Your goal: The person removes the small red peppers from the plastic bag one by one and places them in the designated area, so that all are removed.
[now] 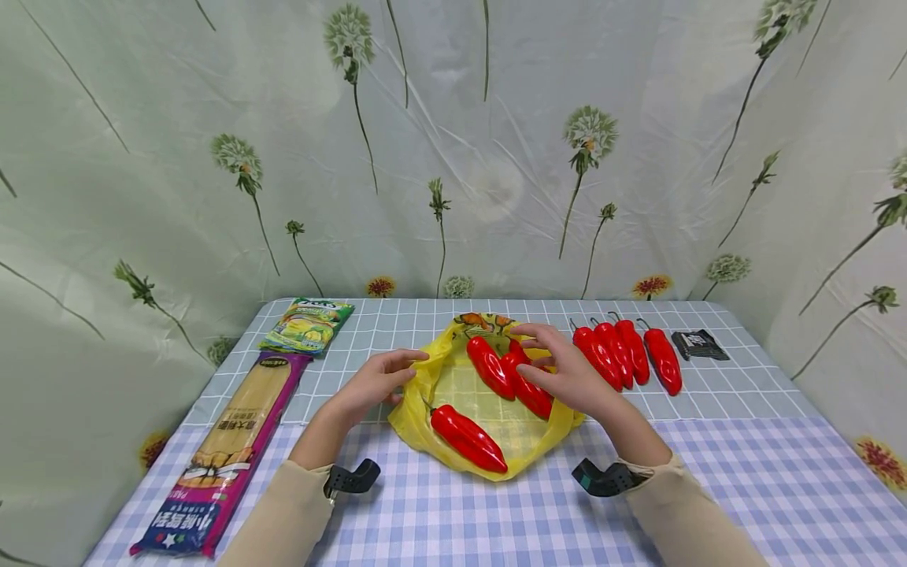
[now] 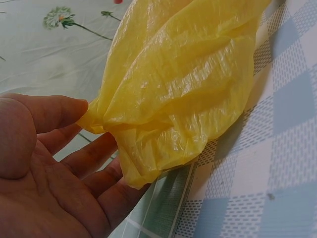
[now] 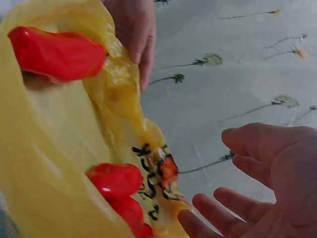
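A yellow plastic bag (image 1: 453, 386) lies with its mouth spread open. Inside are three glossy red peppers: one near the front rim (image 1: 469, 439), and two side by side toward the back (image 1: 489, 366). At the bag's left edge, my left hand (image 1: 379, 386) pinches a fold of the plastic between thumb and index finger, as the left wrist view of the bag (image 2: 183, 94) shows. My right hand (image 1: 567, 374) hovers by the bag's right rim with fingers spread and relaxed. In the right wrist view, nothing is in the right hand (image 3: 272, 183).
Several more red peppers (image 1: 623, 350) lie in a row right of the bag, beside a small black packet (image 1: 699, 345). To the left are a long purple pack of noodles (image 1: 234, 433) and a green-yellow snack bag (image 1: 306, 325). A floral curtain (image 1: 496, 157) hangs behind.
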`<state>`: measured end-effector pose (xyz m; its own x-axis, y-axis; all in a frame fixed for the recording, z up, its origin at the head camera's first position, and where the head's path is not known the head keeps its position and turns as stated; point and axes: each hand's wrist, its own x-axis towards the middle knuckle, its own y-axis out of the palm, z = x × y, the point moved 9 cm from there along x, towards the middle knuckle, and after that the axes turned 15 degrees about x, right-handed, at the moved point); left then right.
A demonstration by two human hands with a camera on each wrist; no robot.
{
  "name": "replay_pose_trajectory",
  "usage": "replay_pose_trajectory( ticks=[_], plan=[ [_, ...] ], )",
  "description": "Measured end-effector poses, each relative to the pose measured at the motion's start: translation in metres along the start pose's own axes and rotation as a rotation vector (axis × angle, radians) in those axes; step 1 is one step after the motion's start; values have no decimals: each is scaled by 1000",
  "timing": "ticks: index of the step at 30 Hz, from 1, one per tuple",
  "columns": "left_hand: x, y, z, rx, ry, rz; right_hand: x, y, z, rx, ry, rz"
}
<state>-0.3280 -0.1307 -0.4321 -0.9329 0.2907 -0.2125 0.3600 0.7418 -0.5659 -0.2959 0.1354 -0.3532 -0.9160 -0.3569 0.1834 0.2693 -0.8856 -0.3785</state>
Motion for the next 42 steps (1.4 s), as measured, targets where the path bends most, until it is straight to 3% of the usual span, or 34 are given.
replay_pose_trajectory(
  ticks=[7, 23, 31, 42],
  plan=[
    [0, 0, 1, 7, 4, 10, -2, 26, -1, 35, 2, 123],
    [0, 0, -1, 1, 16, 1, -11, 74, -11, 52, 4, 294],
    [0, -2, -2, 5, 15, -3, -14, 87, -16, 49, 71, 332],
    [0, 0, -2, -1, 26, 3, -18, 98, -22, -4, 93, 360]
  ],
)
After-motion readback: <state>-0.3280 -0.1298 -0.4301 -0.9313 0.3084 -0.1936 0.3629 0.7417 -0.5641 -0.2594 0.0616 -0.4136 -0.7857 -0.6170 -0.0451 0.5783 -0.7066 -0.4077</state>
